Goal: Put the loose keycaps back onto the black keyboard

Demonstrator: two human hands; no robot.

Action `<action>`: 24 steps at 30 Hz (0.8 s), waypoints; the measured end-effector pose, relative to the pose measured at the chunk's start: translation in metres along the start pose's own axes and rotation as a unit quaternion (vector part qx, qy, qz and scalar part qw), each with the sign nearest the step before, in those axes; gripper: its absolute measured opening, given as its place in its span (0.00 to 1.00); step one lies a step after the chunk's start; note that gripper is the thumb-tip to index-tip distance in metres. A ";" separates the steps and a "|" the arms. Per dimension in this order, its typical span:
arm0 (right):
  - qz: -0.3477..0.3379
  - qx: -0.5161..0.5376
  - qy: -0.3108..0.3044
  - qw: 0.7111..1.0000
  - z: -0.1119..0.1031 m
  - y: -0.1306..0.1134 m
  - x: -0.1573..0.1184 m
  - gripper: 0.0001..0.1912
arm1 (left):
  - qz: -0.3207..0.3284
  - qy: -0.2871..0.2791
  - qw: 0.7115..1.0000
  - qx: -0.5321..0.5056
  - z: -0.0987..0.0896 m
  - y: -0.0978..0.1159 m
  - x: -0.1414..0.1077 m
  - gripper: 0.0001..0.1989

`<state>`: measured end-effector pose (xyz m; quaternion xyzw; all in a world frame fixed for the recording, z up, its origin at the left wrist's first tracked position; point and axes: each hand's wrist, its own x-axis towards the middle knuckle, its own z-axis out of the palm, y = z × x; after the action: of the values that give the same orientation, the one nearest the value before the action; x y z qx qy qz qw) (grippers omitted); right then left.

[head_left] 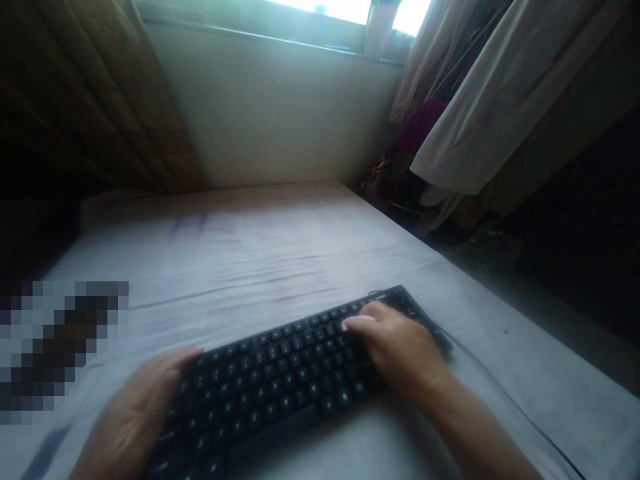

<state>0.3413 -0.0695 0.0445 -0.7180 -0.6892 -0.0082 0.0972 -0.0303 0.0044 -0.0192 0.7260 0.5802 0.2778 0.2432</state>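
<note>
A black keyboard (280, 373) lies slanted across the lower middle of the view, its right end farther from me. My left hand (137, 407) grips the keyboard's left end, thumb at the upper corner, with the other fingers mostly hidden. Over the keys on the right part, my right hand (400, 340) is closed, its thumb and forefinger close together. A pale patch shows at the thumb tip; whether it is a nail or a small held thing is unclear. Motion blurs both hands slightly.
A wrinkled pale sheet (250, 253) covers the flat surface beneath. The thin black cable (520, 400) runs to the lower right. A pixelated patch covers something at left. Behind are a wall (290, 113), a window (340, 13), a brown curtain (135, 87) and hanging cloth (480, 113).
</note>
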 end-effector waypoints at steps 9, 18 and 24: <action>-0.024 0.032 0.018 0.999 0.002 -0.003 0.000 0.16 | -0.009 0.000 1.000 -0.001 0.001 0.000 0.000 0.24; 0.004 0.048 0.019 0.999 -0.001 0.017 0.001 0.16 | -0.019 -0.001 1.000 -0.001 0.000 0.000 0.000 0.21; 0.061 0.086 0.084 0.991 0.002 0.051 0.003 0.16 | -0.013 -0.005 1.000 0.001 0.001 -0.006 0.000 0.22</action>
<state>0.3916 -0.0678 0.0362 -0.7444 -0.6318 -0.0030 0.2162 -0.0335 0.0055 -0.0241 0.7202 0.5885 0.2700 0.2489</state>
